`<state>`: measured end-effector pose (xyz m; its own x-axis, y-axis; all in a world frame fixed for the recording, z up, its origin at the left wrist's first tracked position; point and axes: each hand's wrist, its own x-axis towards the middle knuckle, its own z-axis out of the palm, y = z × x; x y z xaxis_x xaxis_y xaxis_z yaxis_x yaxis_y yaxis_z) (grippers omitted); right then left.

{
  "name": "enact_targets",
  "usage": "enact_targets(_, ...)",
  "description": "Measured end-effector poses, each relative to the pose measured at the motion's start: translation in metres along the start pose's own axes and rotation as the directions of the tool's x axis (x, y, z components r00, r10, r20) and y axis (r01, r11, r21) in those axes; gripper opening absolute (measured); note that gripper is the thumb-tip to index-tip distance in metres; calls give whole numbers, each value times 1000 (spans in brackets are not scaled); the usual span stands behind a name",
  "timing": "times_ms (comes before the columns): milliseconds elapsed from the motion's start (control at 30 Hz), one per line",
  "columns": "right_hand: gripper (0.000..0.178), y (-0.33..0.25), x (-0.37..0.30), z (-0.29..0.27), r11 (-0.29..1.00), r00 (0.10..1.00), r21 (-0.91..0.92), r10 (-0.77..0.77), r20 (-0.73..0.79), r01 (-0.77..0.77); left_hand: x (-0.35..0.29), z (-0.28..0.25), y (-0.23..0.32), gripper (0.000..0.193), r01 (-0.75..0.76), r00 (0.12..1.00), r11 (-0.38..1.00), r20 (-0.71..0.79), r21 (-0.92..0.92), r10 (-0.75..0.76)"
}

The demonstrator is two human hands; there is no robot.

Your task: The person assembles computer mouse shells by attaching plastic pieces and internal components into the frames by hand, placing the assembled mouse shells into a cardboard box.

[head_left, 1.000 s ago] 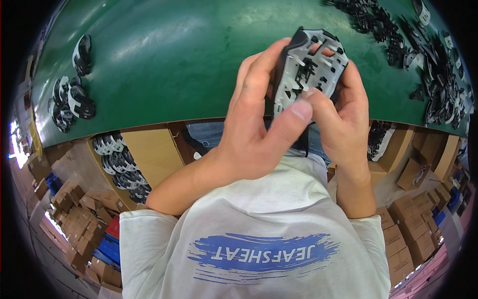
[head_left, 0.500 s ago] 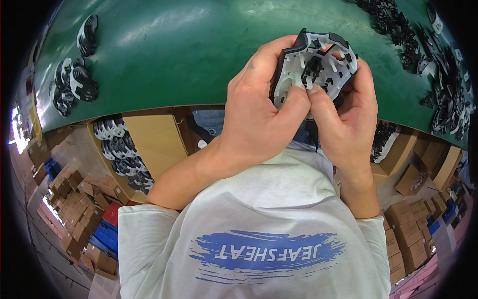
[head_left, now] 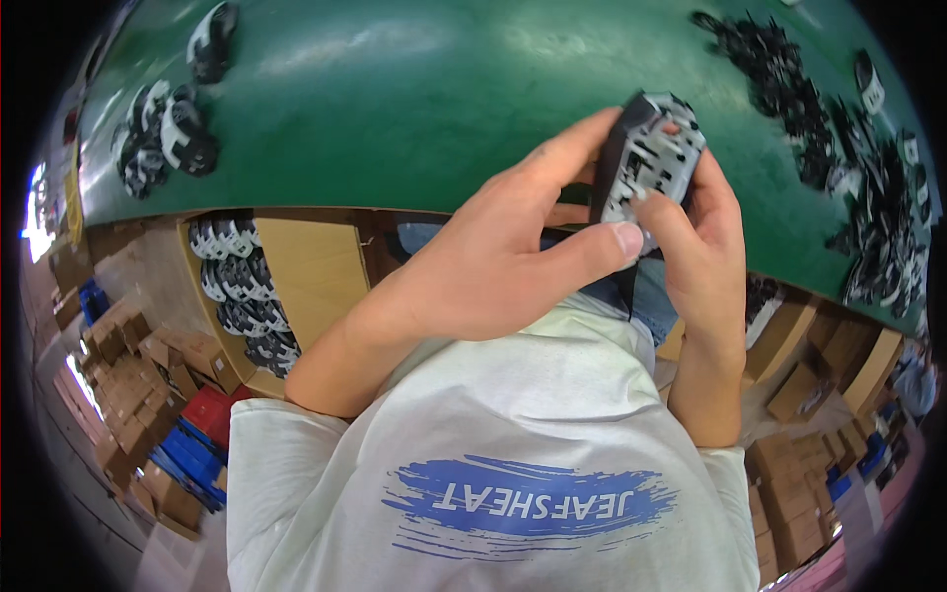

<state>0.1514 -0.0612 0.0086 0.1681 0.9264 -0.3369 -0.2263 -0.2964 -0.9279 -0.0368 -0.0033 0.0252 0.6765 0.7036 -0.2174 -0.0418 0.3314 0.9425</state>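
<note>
A black and white plastic shell [head_left: 667,158] is tilted up between my hands, over the table's near edge. Its pale inner side, with posts, slots and small black parts, faces me. My left hand [head_left: 508,252] is closed on the shell's dark left side, its thumb lying across the lower end. Around the right side wrap the fingers of my right hand [head_left: 702,247], while its thumb presses at the lower inner part. Both hands partly cover the shell, and motion blurs its details.
Similar shells [head_left: 187,138] lie at the left of the green table [head_left: 395,109]. Piles of black parts [head_left: 789,84] are spread along its right side. Below the edge, an open carton [head_left: 316,266] holds rows of shells at left; more cartons [head_left: 799,474] stand at right.
The shell has turned to a narrower, more slanted view and sits slightly lower. My left thumb has moved from its inside to the lower end. My left hand has shifted down and left.
</note>
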Motion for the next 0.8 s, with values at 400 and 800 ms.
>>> enact_targets(400,56,-11,27,66,808,640,-368,-14,769,459,-123,-66,-25,63,23,996,773,-50,-634,-70)
enact_targets(800,53,53,-5,122,870,504,-229,-25,863,436,-177,-32,-78,50,-228,821,590,-479,-774,-311)
